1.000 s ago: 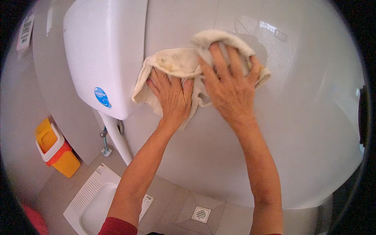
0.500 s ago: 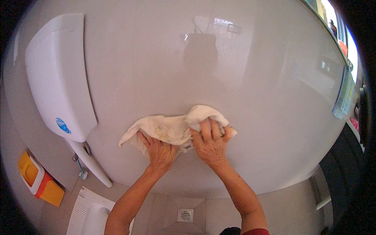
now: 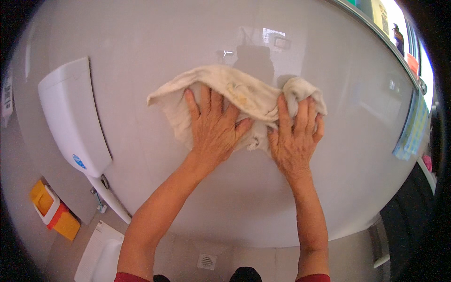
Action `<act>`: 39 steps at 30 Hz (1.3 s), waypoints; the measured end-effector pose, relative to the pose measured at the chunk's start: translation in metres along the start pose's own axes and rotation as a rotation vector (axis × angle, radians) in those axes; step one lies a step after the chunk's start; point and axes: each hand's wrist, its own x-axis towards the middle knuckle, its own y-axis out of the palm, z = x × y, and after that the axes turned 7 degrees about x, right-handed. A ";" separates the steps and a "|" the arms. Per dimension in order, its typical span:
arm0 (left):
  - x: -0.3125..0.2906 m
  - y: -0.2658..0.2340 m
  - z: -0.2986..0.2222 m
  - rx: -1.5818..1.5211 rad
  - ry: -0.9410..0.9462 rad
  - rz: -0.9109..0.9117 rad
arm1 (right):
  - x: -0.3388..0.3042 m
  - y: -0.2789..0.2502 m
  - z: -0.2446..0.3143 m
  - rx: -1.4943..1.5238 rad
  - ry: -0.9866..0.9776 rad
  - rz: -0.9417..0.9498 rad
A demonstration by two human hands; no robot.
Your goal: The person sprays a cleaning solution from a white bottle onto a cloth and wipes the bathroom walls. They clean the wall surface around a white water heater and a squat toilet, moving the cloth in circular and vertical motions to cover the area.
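The glossy pale wall [image 3: 357,174] carries a cream cloth [image 3: 246,96] (yellowish stain included), pressed beneath the fingers [image 3: 205,99], and a white cistern [image 3: 73,113] left of them.

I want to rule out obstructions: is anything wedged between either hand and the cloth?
Nothing visible is: the left hand and right hand both lie directly on the cream cloth, against the glossy wall. The white cistern sits apart, leftward.

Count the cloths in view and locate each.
2: the cream cloth, bunched against the wall, centre; the blue striped cloth, hanging at right. Folds or edges may hide more.
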 end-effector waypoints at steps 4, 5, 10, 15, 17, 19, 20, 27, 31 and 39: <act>0.031 0.004 -0.026 0.006 0.008 -0.070 | 0.020 -0.009 -0.035 -0.026 0.021 -0.015; 0.037 0.004 -0.032 0.002 0.010 -0.078 | 0.023 -0.011 -0.044 -0.041 0.027 -0.015; 0.064 0.008 -0.063 -0.006 0.028 -0.178 | 0.030 -0.015 -0.075 -0.078 0.061 -0.051; 0.068 0.013 -0.064 -0.037 0.013 -0.215 | 0.030 -0.006 -0.076 -0.071 0.062 -0.101; 0.066 0.020 -0.061 -0.010 0.023 -0.227 | 0.026 -0.004 -0.077 -0.059 0.061 -0.082; 0.057 0.023 -0.047 0.005 0.031 -0.224 | 0.023 0.009 -0.064 -0.036 0.038 -0.129; 0.062 0.023 -0.052 -0.030 0.027 -0.245 | 0.030 0.002 -0.064 -0.037 0.028 -0.156; 0.039 0.001 -0.009 0.040 -0.100 -0.138 | 0.035 -0.001 -0.014 0.009 0.018 -0.050; -0.007 -0.005 0.053 0.100 -0.185 -0.025 | 0.033 0.020 0.044 0.120 -0.041 -0.031; -0.134 -0.006 0.130 -0.034 -0.312 -0.012 | 0.002 0.057 0.148 0.150 -0.190 -0.111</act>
